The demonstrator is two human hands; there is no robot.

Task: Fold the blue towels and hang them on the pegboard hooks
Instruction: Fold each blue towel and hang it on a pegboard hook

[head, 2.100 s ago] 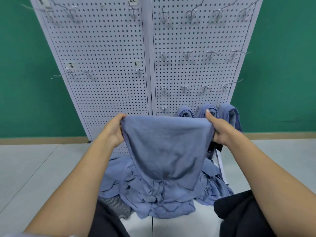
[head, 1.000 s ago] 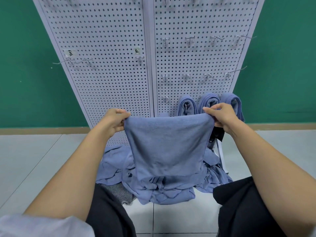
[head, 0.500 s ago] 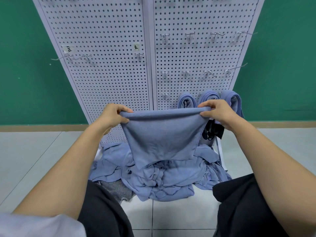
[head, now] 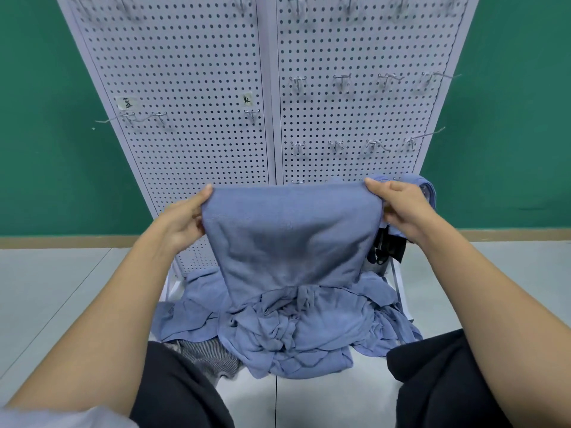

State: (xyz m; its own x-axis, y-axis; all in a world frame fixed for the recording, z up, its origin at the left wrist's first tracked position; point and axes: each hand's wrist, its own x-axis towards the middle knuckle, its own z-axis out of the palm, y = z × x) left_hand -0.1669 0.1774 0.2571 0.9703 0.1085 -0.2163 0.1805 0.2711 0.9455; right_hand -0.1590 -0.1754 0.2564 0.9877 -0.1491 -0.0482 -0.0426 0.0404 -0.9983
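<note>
Blue towels (head: 296,332) lie heaped at lower centre on the floor (head: 61,288). Above them, at mid-frame, one towel (head: 290,230) is held up, its top corners pinched by the left hand (head: 182,220) and the right hand (head: 398,208). The fold edge should be kept level and taut until a free hook (head: 298,146) on the pegboard (head: 197,72), upper centre, is reached.

Green wall (head: 46,118) (tan skirting (head: 61,241)) above pale grey tiled floor (head: 46,288)
</note>
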